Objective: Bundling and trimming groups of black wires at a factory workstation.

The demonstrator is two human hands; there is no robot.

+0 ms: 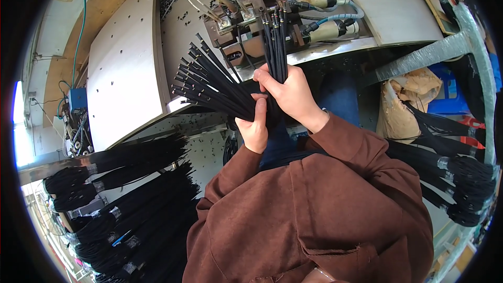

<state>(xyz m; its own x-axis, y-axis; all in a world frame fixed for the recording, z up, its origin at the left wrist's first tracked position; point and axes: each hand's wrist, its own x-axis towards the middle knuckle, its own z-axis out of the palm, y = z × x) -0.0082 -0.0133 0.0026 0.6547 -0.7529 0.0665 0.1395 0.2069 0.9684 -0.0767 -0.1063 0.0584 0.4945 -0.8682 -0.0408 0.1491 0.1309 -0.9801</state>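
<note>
My left hand (254,128) is closed around a thick bundle of black cords (215,85), its thumb pressed on them. Their ends, with small pale tips, fan out up and to the left. Next to it, my right hand (296,97) grips a thinner bunch of black cords (275,39) that stands nearly straight up. Both hands almost touch where the bunches come together. Beyond them is a metal machine (245,48) with cylinders and hoses, and the right bunch's tips overlap it in view. The cords' lower lengths are hidden by my hands and in shadow.
White table panels (123,73) flank the machine, strewn with small black bits. Taped bundles of black cords (141,204) hang at the left, with more cord bundles (466,178) at the right. A brown paper sack (398,107) and wrapped metal frame (424,57) stand to the right.
</note>
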